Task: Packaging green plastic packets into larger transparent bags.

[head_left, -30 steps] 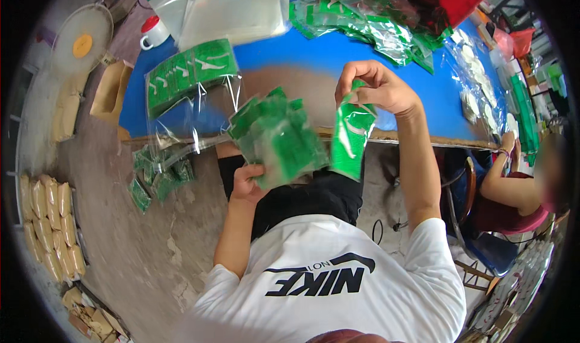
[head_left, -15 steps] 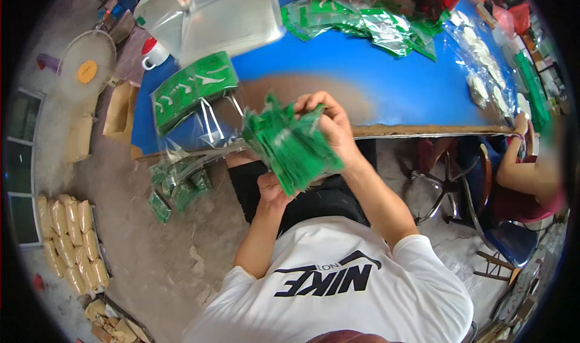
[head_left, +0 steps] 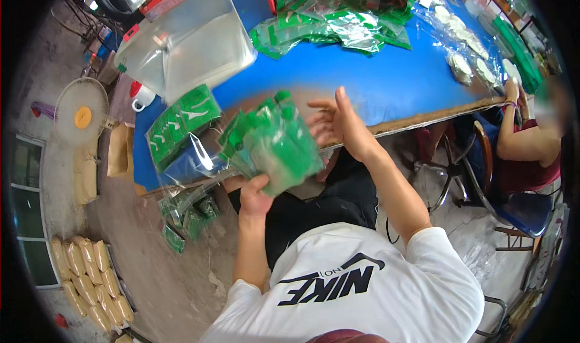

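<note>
A stack of green and clear plastic packets (head_left: 279,146), partly smeared by motion, is held in front of me at the table's near edge. My left hand (head_left: 255,198) grips its lower left corner, thumb on top. To the right of the stack, my right hand (head_left: 341,125) is open with fingers spread and thumb raised, holding nothing. Just left of the held stack, a neat pile of green packets (head_left: 184,122) in a clear plastic bag lies on the table's left end.
The blue table (head_left: 338,65) carries a heap of green packets (head_left: 332,25), a large clear plastic sheet stack (head_left: 193,47), a white mug with red lid (head_left: 142,95) and bagged white discs (head_left: 462,35). More green packets (head_left: 190,219) hang below the left edge. A co-worker (head_left: 525,137) sits at right.
My right hand has let go of the packets and moved apart with fingers spread. The stack has turned to show its flat face, still in my left hand. The view has shifted slightly.
</note>
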A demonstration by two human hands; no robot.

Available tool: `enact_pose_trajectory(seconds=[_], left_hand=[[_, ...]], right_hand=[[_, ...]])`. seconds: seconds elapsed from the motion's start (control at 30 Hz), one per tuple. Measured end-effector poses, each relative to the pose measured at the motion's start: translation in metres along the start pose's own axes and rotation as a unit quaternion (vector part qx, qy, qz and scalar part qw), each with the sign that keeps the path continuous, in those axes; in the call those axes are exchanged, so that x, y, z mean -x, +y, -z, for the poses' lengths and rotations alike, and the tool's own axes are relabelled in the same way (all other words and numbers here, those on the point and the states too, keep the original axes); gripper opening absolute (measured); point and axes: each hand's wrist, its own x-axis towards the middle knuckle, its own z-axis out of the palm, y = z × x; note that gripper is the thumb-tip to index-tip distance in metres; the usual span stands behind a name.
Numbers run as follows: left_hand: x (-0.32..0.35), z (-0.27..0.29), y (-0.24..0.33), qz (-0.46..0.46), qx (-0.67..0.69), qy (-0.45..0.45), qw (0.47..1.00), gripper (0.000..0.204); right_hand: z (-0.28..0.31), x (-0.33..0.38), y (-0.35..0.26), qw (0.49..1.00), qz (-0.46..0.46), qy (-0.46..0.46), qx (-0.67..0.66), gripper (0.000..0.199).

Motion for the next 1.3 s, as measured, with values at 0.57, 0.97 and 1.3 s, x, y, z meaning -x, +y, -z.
enact_pose_trajectory(seconds=[0.57,0.97,1.3], left_hand=[[-0.118,0.005,0.001,-0.070,-0.392,-0.048,0.916,0.066],[-0.120,0.029,-0.013,-0.190,-0.490,-0.039,0.850,0.058],[-0.113,0.027,-0.011,-0.198,-0.555,0.022,0.807,0.049]], right_hand=[[0.015,-0.057,0.020,0.802,0.300,0.021,0.516,0.113],[0.020,-0.061,0.026,0.750,0.298,0.047,0.589,0.096],[0.011,-0.063,0.027,0.714,0.300,0.038,0.631,0.097]])
